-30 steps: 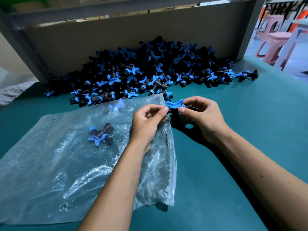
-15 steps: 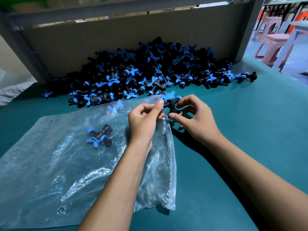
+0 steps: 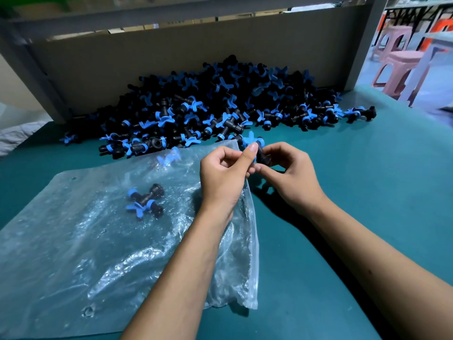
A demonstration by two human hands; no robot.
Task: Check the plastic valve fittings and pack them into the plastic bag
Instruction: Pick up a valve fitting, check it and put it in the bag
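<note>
A clear plastic bag [image 3: 103, 246] lies flat on the teal table, its mouth toward the right. Inside it rests one black valve fitting with blue handle [image 3: 144, 201]; a second blue handle [image 3: 169, 157] shows through the film near its top edge. My left hand [image 3: 225, 177] pinches the bag's upper mouth edge. My right hand [image 3: 291, 175] holds a black and blue valve fitting [image 3: 258, 149] right at that opening, touching my left thumb. Behind them lies a big heap of fittings [image 3: 220, 104].
A cardboard wall [image 3: 171, 60] and grey frame close off the back of the table [image 3: 355, 182]. One stray fitting [image 3: 360, 112] lies at the heap's right end. Pink plastic stools [image 3: 397, 69] stand beyond the right edge.
My right hand has brought the fitting leftward from beside the bag to its mouth, turning it. My left hand has stayed on the bag's edge.
</note>
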